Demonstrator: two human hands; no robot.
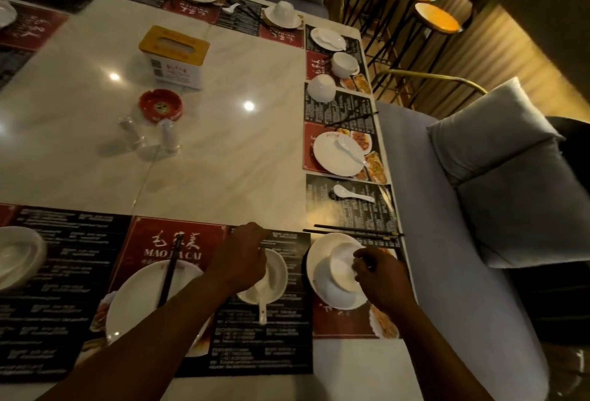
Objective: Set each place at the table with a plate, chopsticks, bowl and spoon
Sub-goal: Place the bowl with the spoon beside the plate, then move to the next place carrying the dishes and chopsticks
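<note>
Near edge of table (223, 145), counted left to right: 3 plates, 2 bowls, 1 spoon, 1 pair of chopsticks.
- Left plate (19, 260): cut by the frame, with white ware on it too blurred to name.
- Mid plate (134, 304): on a red mat (178, 237), with chopsticks (167, 276) lying across it and pointing to the far edge.
- Mid bowl (277, 273): upright on a black mat. The spoon (262, 311) sits in it, handle over the rim toward the near edge.
- Corner plate (322, 247): at the near right corner, carrying the tilted bowl (341, 269).

Table centre: 1 tissue box (174, 55), 1 red ashtray (160, 108), 2 shakers (168, 135).

Grip:
- Left hand (242, 260): knuckles up over the mid bowl's left rim, fingers curled down. Cannot tell whether they pinch the rim.
- Right hand (380, 276): narrow pinch on the right rim of the tilted bowl. The bowl leans with its lower side on the corner plate.

Right edge, near to far: 2 pairs of chopsticks, 3 spoons, 2 plates, 2 bowls.
- Corner pair (351, 230): just beyond the corner plate.
- Lone spoon (352, 193): on a mat.
- Big plate (332, 157): has a spoon on it.
- Far pair (351, 118).
- Upturned bowl (321, 87).
- Upright bowl (344, 63).
- Far plate (327, 38): has a spoon on it.

Far edge: more white ware, too blurred to count.

Sofa (447, 241) runs along the right edge, with a cushion (498, 132) on it.
</note>
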